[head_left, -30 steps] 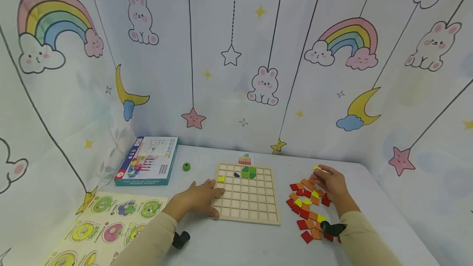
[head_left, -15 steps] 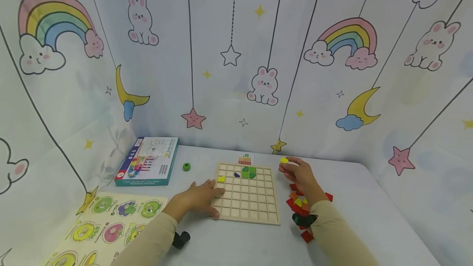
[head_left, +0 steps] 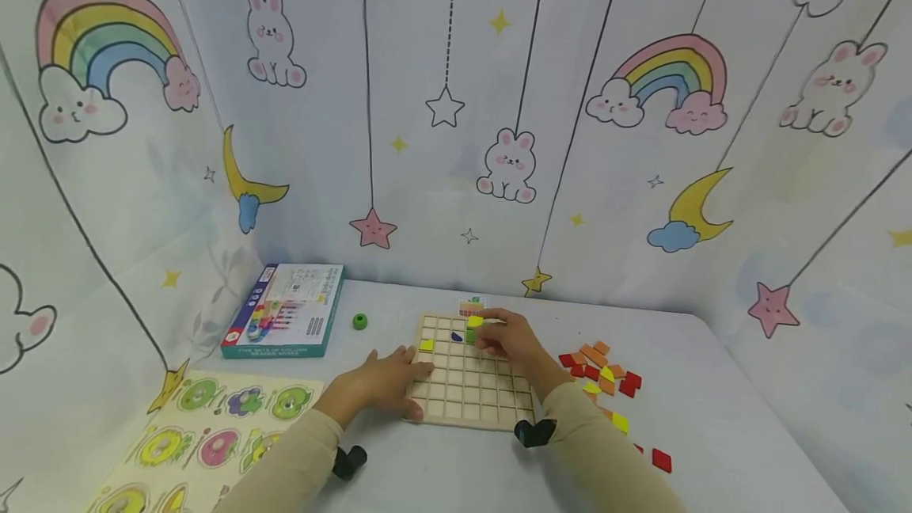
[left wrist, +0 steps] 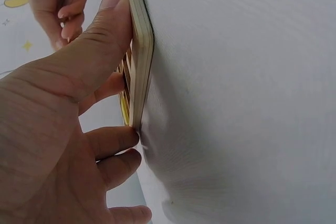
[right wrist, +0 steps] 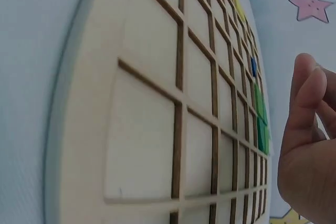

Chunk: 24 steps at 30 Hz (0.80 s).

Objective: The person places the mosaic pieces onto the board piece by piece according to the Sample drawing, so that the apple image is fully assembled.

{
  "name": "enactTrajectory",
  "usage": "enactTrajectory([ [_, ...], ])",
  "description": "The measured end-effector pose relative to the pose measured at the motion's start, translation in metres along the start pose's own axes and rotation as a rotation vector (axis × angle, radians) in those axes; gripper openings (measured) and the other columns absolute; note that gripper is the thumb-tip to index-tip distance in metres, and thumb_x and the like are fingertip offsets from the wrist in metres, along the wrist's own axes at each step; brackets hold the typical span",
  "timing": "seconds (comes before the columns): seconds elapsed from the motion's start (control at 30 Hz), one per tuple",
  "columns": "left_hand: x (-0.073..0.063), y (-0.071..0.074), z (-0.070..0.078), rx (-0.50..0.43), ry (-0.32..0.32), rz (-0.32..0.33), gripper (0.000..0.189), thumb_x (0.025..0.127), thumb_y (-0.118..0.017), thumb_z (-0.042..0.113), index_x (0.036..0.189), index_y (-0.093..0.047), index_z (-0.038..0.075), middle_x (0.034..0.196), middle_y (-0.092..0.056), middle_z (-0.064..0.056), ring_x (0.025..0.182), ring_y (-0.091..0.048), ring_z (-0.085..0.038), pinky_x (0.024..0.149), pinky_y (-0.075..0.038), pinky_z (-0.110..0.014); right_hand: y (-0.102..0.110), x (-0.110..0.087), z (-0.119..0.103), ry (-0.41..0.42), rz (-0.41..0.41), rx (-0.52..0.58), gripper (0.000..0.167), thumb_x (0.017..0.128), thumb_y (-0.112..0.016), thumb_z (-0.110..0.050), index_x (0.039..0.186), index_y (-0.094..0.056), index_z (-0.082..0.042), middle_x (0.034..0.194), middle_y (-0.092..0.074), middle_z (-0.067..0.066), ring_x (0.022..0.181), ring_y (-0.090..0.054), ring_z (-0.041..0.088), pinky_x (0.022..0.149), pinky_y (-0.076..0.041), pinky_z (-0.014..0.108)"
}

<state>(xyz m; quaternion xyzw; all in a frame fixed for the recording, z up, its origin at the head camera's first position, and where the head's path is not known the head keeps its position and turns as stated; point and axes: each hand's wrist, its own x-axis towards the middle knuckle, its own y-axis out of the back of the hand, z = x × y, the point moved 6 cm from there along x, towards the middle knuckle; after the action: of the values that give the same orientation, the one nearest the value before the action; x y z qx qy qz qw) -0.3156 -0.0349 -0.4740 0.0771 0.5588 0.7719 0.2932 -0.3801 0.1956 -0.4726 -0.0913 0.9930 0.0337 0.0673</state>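
A wooden grid board (head_left: 463,406) lies on the table, raised ribs dividing it into square cells. My right hand (head_left: 509,339) pinches a yellow tile (head_left: 475,322) above the board's far rows, over the green tiles (right wrist: 261,124). In the right wrist view the fingertips and thumb meet, and the held tile is hidden. My left hand (head_left: 388,378) rests at the board's left edge, thumb (left wrist: 105,35) along the rim and the other fingers spread beside it. A blue piece (head_left: 457,336) and another yellow tile (head_left: 427,345) sit in cells.
Loose red, orange and yellow tiles (head_left: 591,373) are scattered right of the board. A small picture card (head_left: 470,305) lies behind it. To the left are a boxed toy set (head_left: 292,307), a green bead (head_left: 359,321) and a fruit picture board (head_left: 214,418). A patterned curtain (head_left: 427,180) hangs behind.
My right hand has carried the yellow tile leftward from the loose tiles to over the board's far rows, uncovering part of the pile. My left hand has stayed at the board's edge.
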Motion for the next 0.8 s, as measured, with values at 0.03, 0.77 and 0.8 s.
enactTrajectory([
  [0.03,0.0,0.0,0.0,0.001,-0.001,0.0,0.082,0.078,-0.083,0.052,0.15,-0.053,0.026,0.163,-0.035,-0.018,0.153,-0.026,-0.038,0.116,-0.017,-0.075,-0.007,0.001,0.001,-0.006,-0.011,-0.038,0.048,0.098,-0.066,-0.007,0.143,-0.053,0.001,0.082,-0.072,0.01,0.062,-0.065,0.009,0.055,-0.053,0.019],
  [0.77,0.0,0.002,0.002,0.046,0.002,-0.007,0.082,0.078,-0.082,0.055,0.15,-0.053,0.028,0.163,-0.036,-0.016,0.153,-0.028,-0.036,0.114,-0.021,-0.075,-0.065,0.006,0.007,0.076,0.074,-0.729,0.035,0.088,-0.077,-0.014,0.122,-0.073,-0.01,0.118,-0.073,0.008,0.106,-0.066,0.022,0.093,-0.055,0.045],
  [0.8,0.0,0.002,0.002,0.049,0.001,-0.005,0.082,0.078,-0.081,0.055,0.15,-0.053,0.028,0.163,-0.036,-0.016,0.153,-0.029,-0.037,0.114,-0.022,-0.075,-0.065,0.005,0.005,0.083,0.071,-0.727,0.035,0.088,-0.076,-0.014,0.122,-0.073,-0.01,0.117,-0.073,0.007,0.105,-0.066,0.021,0.092,-0.056,0.044],
])
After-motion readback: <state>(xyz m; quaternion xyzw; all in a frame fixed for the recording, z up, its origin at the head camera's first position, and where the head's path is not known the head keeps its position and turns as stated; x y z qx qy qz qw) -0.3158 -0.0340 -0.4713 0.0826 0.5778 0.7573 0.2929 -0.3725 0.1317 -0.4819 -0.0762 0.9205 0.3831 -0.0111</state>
